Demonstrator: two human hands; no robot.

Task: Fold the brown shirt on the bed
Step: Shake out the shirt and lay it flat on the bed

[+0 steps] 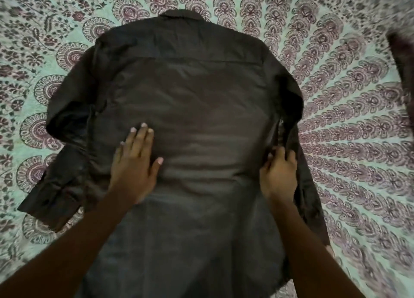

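Note:
The brown shirt (190, 100) lies face down on the bed, collar at the far end, back panel spread flat. Its left sleeve (62, 145) is bent down along the left side with the cuff near the lower left. The right sleeve (298, 140) runs down along the right side seam. My left hand (134, 165) rests flat on the back panel, fingers straight and spread. My right hand (279, 174) is at the shirt's right edge, its fingertips curled into the fabric at the side seam; blur hides the exact grip.
The bed carries a mint-green sheet (358, 118) with a purple mandala print, showing on all sides of the shirt. A dark blurred piece of cloth (401, 60) lies at the right edge of the view.

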